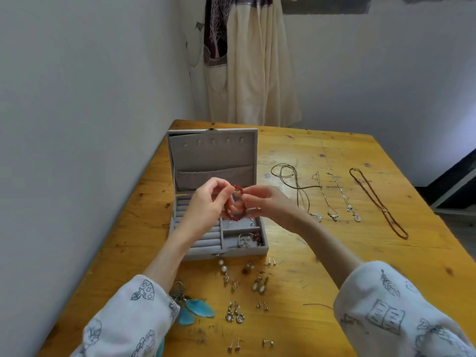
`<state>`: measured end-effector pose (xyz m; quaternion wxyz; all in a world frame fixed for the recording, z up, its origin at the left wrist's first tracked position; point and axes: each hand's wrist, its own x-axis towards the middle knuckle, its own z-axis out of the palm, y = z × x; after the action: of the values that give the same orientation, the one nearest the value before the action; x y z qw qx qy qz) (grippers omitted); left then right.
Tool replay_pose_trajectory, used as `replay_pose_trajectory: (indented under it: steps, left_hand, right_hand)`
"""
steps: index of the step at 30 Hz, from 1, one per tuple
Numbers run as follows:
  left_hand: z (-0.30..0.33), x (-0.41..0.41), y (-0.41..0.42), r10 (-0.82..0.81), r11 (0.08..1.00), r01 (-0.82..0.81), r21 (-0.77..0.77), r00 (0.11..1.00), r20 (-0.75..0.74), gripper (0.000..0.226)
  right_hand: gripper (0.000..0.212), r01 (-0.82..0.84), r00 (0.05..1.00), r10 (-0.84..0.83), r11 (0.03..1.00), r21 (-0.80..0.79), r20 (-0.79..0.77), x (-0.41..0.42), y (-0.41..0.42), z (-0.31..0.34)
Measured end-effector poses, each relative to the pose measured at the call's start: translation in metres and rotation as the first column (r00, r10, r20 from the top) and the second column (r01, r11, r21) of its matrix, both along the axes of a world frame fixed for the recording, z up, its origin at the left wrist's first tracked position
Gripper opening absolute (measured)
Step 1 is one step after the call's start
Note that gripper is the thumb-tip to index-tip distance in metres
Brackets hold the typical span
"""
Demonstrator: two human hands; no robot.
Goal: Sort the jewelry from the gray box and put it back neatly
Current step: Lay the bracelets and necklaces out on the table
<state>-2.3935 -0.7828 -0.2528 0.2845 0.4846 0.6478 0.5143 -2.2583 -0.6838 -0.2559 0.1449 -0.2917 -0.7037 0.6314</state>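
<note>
- Here, a red beaded bracelet is pinched between the left hand and the right hand, fingers curled on its round beads, above the gray box.
- The velvety box is stood open on the glossy, knotty wooden table; padded ring rolls and small square compartments are seen inside.
- Thin chains and a long dark-red beaded necklace are laid in rows to the right.
- Earrings, perhaps pearl and silver, are spread before the box, beside turquoise feather earrings.
</note>
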Motion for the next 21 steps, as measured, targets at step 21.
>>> replay_pose_trajectory:
  steps: [21]
  left_hand:
    - [-0.061, 0.137, 0.069, -0.266, 0.873, 0.048, -0.486, 0.882, -0.390, 0.013]
  right_hand:
    - [0.015, 0.345, 0.726, -0.561, 0.797, 0.496, 0.397, 0.158, 0.013, -0.068]
